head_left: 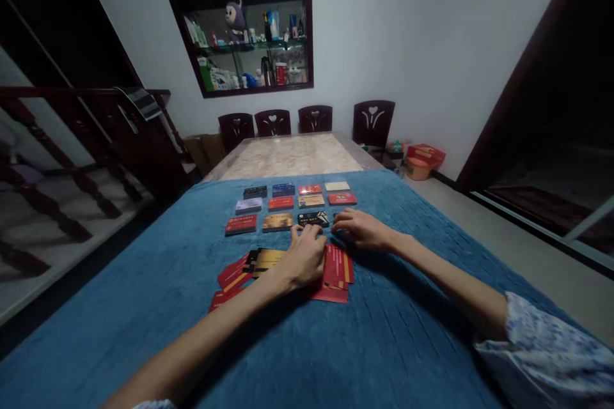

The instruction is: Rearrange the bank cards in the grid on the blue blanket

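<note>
Centrally, just below mid-frame: left hand (303,257) rests knuckles-up on loose pile of cards (336,271), red and gold, fanned on blue cloth (384,345) covering counter. Fingertips reach black card (313,218), third in nearest row of grid of cards (288,203). Black card lies straight up-frame from left hand, long axis across frame. Right hand (361,229) sits just right of black card, fingers pointing left. Whether either grip pinches a card: cannot tell, fingers hide it.

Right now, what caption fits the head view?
On a blue blanket, left hand and right hand touch cards in rows.
</note>
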Tool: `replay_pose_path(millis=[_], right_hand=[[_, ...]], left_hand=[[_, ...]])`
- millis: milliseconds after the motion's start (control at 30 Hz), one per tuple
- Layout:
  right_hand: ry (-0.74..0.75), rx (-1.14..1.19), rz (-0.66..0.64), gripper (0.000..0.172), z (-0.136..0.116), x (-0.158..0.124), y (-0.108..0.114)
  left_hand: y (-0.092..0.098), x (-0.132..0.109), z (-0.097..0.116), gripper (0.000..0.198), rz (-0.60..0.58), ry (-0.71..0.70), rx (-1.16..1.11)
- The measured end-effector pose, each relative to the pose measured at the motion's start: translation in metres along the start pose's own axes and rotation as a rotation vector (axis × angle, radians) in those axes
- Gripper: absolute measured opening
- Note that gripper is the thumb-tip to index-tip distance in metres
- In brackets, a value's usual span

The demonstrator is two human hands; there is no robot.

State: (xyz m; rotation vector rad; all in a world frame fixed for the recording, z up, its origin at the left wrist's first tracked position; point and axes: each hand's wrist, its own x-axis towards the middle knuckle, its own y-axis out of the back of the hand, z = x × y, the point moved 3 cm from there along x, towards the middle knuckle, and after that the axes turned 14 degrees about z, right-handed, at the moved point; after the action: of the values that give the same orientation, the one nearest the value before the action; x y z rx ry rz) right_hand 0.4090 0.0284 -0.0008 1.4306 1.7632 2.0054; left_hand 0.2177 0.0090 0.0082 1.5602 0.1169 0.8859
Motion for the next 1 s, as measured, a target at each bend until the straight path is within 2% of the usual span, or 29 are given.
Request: replay_pose_path(millis=[133, 233, 333, 467, 633, 800, 1000], right_hand=[[0.018, 0.083, -0.01, 0.035, -0.023, -0.009, -0.001], [0.001, 0.109, -0.037, 0.041, -0.034, -0.016, -0.002], [-0.017, 0.121, -0.054, 0.048, -0.04, -0.025, -0.005], [-0.045, 0.115, -0.032, 0.046, -0.041, -0.033, -0.005], [-0.033, 0.077, 0.006, 0.045, -0.045, -0.038, 0.0], [-0.007, 0.063, 0.06, 0.041, -0.048, -0.042, 0.003], [0.036, 0.034, 0.12, 0.036, -0.047, -0.046, 0.003]], left_hand=[[0.005, -0.014, 0.015, 0.024, -0.053, -0.031, -0.044], [0.004, -0.02, 0.022, 0.031, -0.086, -0.083, -0.051], [0.001, -0.023, 0.025, 0.034, -0.114, -0.152, -0.033], [0.001, -0.023, 0.024, 0.03, -0.124, -0.211, 0.002], [0.004, -0.02, 0.017, 0.026, -0.139, -0.177, -0.002], [0.002, -0.021, 0.014, 0.022, -0.089, -0.156, 0.035], [0.004, -0.021, 0.012, 0.02, -0.079, -0.046, -0.015]])
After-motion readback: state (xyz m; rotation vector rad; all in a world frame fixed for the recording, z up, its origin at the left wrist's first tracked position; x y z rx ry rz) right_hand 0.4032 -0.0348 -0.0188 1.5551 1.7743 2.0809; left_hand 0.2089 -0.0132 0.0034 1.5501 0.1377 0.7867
